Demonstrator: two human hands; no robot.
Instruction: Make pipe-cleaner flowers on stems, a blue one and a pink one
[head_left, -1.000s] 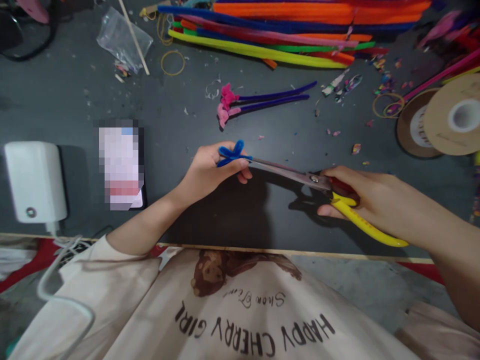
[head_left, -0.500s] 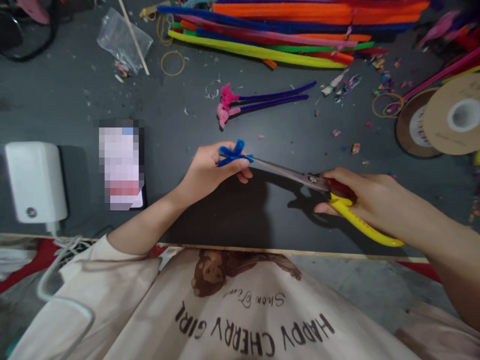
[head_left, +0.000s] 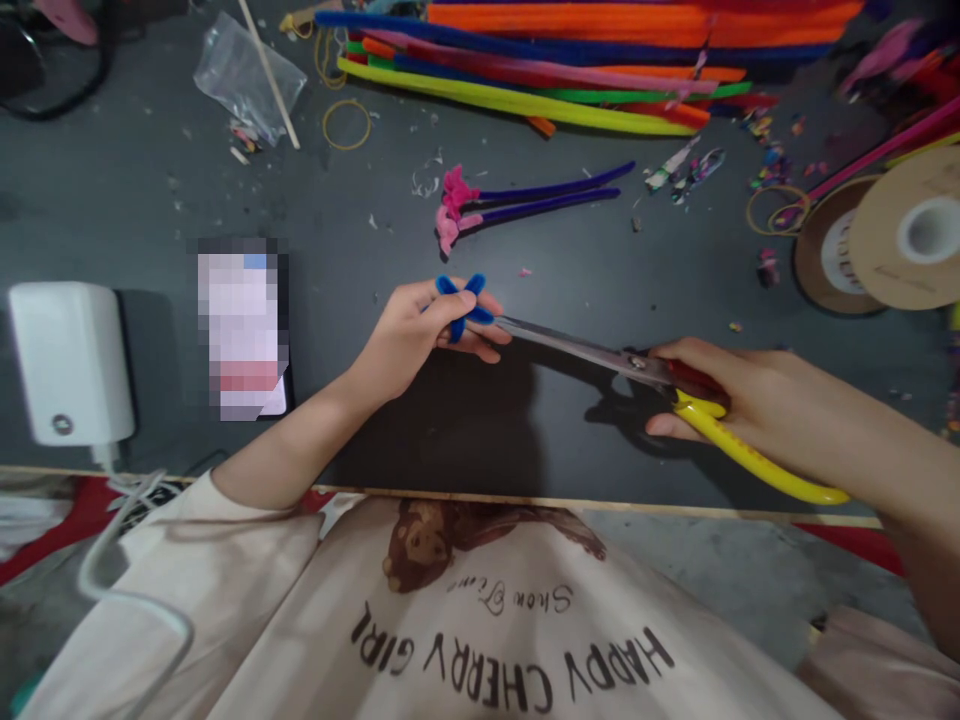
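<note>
Between the thumb and fingers of my left hand is a blue pipe-cleaner piece bent into several petal-like loops. My right hand grips scissors with yellow and dark red handles. Their blades look nearly closed, and the tips point left, right beside the blue loops; whether they touch is hard to tell. Beyond my hands lie two purple stems, one topped by a bright pink flower, the other by a pale pink flower.
Colourful pipe cleaners lie along the far side. Ribbon spools stand at the right. A phone and a white power bank with a cable are on the left. Scraps and rubber bands are scattered about.
The blue loops have turned and shifted slightly left in my left hand, with its thumb now over their middle. My right hand and the scissors have drawn a little to the right.
</note>
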